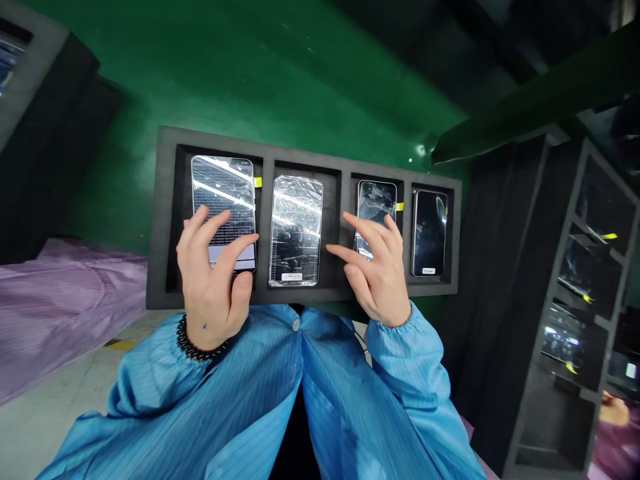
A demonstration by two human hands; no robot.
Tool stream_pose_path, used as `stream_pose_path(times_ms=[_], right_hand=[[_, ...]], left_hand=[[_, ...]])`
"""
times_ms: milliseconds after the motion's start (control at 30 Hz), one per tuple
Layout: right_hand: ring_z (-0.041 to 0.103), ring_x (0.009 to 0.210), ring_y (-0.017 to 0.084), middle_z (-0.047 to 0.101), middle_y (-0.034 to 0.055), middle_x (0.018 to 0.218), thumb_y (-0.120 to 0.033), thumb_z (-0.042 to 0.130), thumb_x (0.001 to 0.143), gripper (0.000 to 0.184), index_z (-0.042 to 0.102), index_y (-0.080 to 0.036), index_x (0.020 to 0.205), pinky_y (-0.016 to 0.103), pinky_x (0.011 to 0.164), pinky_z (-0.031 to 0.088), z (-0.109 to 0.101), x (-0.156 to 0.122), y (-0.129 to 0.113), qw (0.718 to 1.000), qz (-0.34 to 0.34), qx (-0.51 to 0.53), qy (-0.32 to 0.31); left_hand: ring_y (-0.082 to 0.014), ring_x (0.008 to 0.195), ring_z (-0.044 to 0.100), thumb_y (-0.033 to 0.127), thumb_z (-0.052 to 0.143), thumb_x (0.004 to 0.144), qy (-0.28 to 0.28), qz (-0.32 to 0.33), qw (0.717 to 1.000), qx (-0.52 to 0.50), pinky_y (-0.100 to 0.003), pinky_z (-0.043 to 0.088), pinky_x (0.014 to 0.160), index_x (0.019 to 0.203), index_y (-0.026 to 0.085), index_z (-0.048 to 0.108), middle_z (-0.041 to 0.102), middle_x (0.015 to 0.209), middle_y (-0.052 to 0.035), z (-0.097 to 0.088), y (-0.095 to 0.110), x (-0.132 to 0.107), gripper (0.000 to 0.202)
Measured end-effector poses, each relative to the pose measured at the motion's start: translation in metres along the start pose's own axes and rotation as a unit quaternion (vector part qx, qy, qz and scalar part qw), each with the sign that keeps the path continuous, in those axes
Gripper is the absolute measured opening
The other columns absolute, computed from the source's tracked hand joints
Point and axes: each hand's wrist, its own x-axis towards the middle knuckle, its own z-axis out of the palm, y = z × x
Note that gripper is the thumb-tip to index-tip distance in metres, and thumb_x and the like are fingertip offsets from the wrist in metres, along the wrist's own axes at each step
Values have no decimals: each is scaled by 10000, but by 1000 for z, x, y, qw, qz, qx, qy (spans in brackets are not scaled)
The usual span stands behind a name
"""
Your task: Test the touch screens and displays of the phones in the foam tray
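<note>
A dark grey foam tray [306, 160] lies across in front of me, with several phones in separate compartments. My left hand [213, 280] is over the lower part of the leftmost phone [220, 180], whose lit screen shows lines of text; its fingers are spread. Beside it lies a phone in crinkled clear film [296, 230], with a white label at its bottom. My right hand [377, 267], fingers apart, hovers over or touches the third phone [376, 195], partly hiding it; which, I cannot tell. At the right end rests a dark-screened phone [429, 233]. Neither hand holds anything.
The tray rests on a green surface [280, 80]. Stacked dark foam trays [530, 267] stand at the right, the top one with film-covered phones inside. Another foam stack [45, 87] is at the left. Purple fabric [65, 300] shows at the left edge.
</note>
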Motion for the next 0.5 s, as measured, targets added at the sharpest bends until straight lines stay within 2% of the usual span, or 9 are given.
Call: stream_pose_path(times_ms=[167, 267, 500], right_hand=[[435, 1401, 283, 454, 84, 1574, -405, 308, 1059, 435, 641, -255, 1296, 598, 1241, 204, 7, 39, 2, 996, 56, -49, -47], [413, 1415, 279, 432, 86, 1589, -414, 323, 1060, 425, 622, -256, 1317, 594, 1245, 197, 9, 56, 1, 994, 60, -70, -55], [394, 1438, 269, 388, 101, 1618, -433, 318, 1064, 434, 610, -264, 1337, 600, 1248, 193, 19, 86, -10, 990, -10, -97, -97]], left_hand=[[-326, 1515, 312, 406, 344, 989, -6, 5, 1000, -7, -593, 243, 1277, 1349, 290, 601, 452, 1525, -83, 1, -1, 0, 457], [-324, 1519, 307, 390, 356, 986, -11, 2, 1000, -14, -590, 232, 1285, 1348, 279, 603, 449, 1531, -86, 2, -3, -1, 452], [-318, 1522, 304, 394, 374, 980, -14, 1, 1000, -21, -594, 201, 1303, 1352, 283, 597, 445, 1548, -67, 1, -4, -3, 448]])
